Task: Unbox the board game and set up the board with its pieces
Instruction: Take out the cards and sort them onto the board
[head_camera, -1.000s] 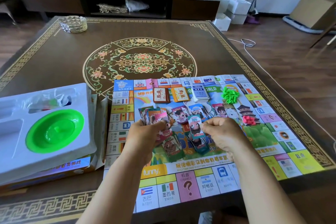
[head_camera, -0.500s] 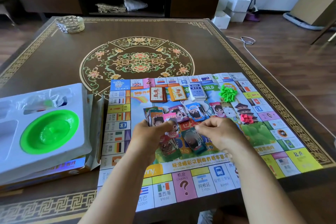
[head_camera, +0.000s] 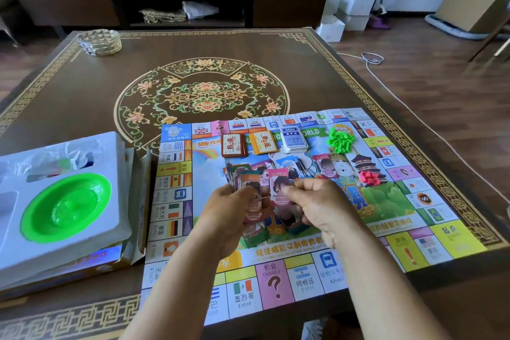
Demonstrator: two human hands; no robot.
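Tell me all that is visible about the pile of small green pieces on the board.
The green pieces are small, bright, plastic-looking blocks, heaped loosely in one pile. The pile lies on the game board, in its far right part, right of the blue and white card deck and beyond a smaller pile of pink pieces. Neither hand touches it. Single shapes are too small to tell.

A colourful game board (head_camera: 430,243) lies flat across the lower centre of the frame; three card decks (head_camera: 294,139) sit in a row along its upper edge; green houses (head_camera: 340,139) and red pieces (head_camera: 369,177) are piled at its upper right; banknotes (head_camera: 279,188) fan out mid-board; the white box tray (head_camera: 82,232) with green dish sits at left.
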